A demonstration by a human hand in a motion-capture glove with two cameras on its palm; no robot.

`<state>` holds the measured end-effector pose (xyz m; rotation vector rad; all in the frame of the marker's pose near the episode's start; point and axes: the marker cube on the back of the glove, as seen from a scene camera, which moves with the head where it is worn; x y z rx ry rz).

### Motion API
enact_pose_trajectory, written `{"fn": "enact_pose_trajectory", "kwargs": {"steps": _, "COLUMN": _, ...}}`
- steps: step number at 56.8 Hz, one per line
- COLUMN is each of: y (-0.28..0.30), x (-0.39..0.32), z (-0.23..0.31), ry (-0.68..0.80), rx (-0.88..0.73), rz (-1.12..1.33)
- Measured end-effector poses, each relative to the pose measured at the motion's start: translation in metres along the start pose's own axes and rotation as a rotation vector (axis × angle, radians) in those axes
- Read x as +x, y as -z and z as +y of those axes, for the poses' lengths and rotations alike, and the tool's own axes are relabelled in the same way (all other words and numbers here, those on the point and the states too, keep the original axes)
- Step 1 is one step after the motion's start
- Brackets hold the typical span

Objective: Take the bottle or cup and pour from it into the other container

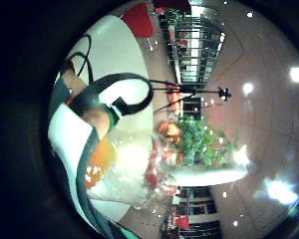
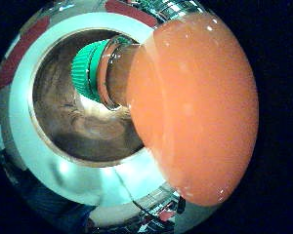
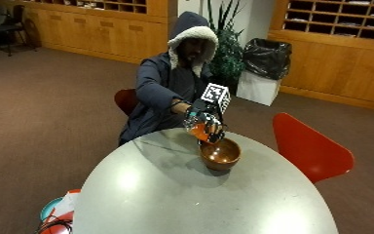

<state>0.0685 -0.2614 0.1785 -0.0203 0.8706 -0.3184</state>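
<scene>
In the outside view my gloved right hand (image 3: 204,121) grips a clear bottle (image 3: 198,130) of orange liquid, tilted neck-down over a brown wooden bowl (image 3: 220,155) on the round white table (image 3: 174,195). The thumb side palm view shows the orange-filled bottle (image 2: 195,107) close to the palm. Its green cap (image 2: 88,70) is on the neck and points into the bowl's brown hollow (image 2: 83,129). No liquid shows in the bowl. In the little finger side view a strapped finger (image 1: 96,118) lies against the bottle (image 1: 122,167).
A red chair (image 3: 308,146) stands at the table's right, another (image 3: 125,100) behind the person. A plant and a black-bagged bin (image 3: 265,58) stand at the back. A teal and red thing (image 3: 57,212) lies low at the left.
</scene>
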Motion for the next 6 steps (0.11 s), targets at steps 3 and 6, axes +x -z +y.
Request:
{"fn": "enact_pose_trajectory", "kwargs": {"steps": 3, "y": 0.001, "x": -0.001, "z": 0.005, "ry": 0.028, "rx": 0.032, "rz": -0.016}}
{"fn": "enact_pose_trajectory", "kwargs": {"steps": 6, "y": 0.007, "x": -0.011, "z": 0.012, "ry": 0.022, "rx": 0.027, "rz": -0.031}}
